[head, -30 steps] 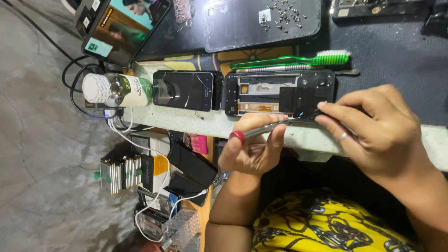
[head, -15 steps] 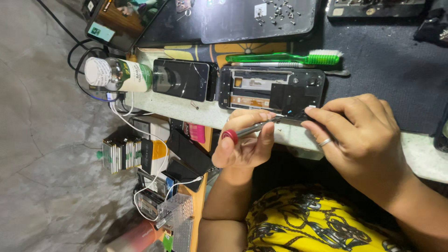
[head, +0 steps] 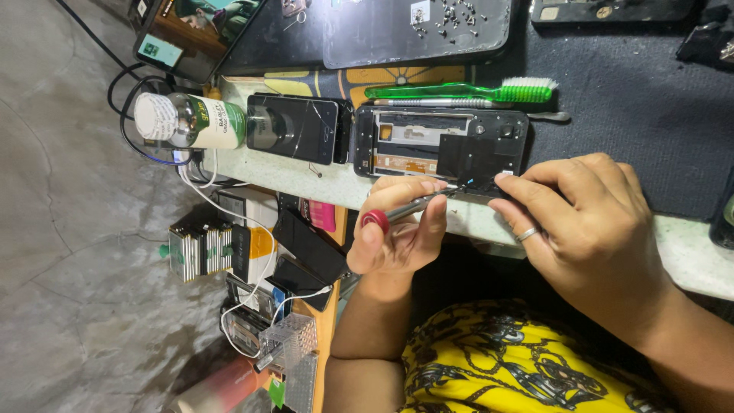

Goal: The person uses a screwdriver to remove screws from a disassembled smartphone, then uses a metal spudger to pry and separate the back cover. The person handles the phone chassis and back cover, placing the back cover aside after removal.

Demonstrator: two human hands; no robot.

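I see a pale stone worktop (head: pixel 252 164) over grey concrete floor (head: pixel 69 252), my right hand (head: pixel 397 229) fingers pinching a red-capped metal screwdriver (head: pixel 405 208), left hand (head: pixel 589 229) fingers pressed on an opened black phone frame (head: pixel 440 141), its near edge hidden

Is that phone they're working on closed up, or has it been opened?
Opened. The phone lies with its back cover off, the bare inner frame and parts showing, while a screwdriver tip rests at its edge.

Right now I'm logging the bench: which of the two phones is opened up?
The phone frame beside the green toothbrush: its insides show, while the black phone next to the bottle is closed.
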